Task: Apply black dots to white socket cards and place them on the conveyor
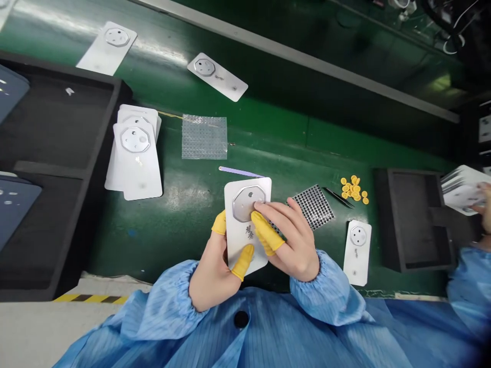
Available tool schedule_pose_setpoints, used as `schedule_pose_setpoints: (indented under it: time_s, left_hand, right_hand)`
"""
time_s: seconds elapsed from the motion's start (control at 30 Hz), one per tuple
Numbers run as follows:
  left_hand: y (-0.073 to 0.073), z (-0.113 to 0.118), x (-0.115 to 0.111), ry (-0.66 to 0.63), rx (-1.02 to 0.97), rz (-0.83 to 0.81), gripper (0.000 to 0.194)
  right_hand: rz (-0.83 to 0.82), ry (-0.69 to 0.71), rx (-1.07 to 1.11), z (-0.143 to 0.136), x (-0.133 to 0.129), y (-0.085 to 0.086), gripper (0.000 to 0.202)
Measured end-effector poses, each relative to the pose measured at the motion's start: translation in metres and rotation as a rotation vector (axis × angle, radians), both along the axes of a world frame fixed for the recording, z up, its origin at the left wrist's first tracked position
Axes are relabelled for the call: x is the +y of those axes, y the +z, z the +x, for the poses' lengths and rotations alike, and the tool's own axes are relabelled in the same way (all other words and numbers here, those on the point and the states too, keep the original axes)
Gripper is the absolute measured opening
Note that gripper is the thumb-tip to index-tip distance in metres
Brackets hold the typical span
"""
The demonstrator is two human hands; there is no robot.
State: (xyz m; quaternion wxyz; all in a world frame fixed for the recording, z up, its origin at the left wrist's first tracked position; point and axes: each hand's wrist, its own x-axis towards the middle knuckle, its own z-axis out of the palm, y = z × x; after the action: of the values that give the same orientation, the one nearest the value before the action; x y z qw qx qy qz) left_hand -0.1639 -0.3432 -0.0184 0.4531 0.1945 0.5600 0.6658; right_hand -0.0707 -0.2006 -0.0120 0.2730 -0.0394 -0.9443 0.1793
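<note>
My left hand grips a white phone back cover upright in front of my chest, its yellow-sleeved thumb across the front. The cover carries a silver octagonal camera plate with dark characters printed below. My right hand bends over the cover's right side, yellow finger cots on some fingers. Its fingertips are drawn together against the camera plate's lower right edge; anything small between them is hidden. Just beyond the cover's top lies a thin lilac strip. Partly behind my right hand is a sheet of small black parts.
Stacked white covers lie left beside a black tray. Bubble wrap lies centre. Black tweezers, yellow finger cots, a single cover and another black tray are right. A co-worker's hand holds several covers.
</note>
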Motion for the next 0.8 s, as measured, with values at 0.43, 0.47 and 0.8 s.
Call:
schedule_pose_setpoints:
  time_s: [0.43,0.47,0.8]
  left_hand:
    - [-0.004,-0.003,0.002,-0.084,0.134,-0.086,0.057]
    - [-0.005,-0.003,0.002,-0.079,0.145,-0.096,0.059]
    - [-0.005,-0.009,0.007,-0.107,-0.212,-0.043,0.059]
  right_hand:
    - [0.068,-0.015,-0.138,0.003,-0.002,-0.006,0.025]
    - [0.078,-0.032,-0.169,0.003,-0.004,-0.007,0.028]
    - [-0.580,-0.044,0.047,0.006,-0.008,-0.038,0.042]
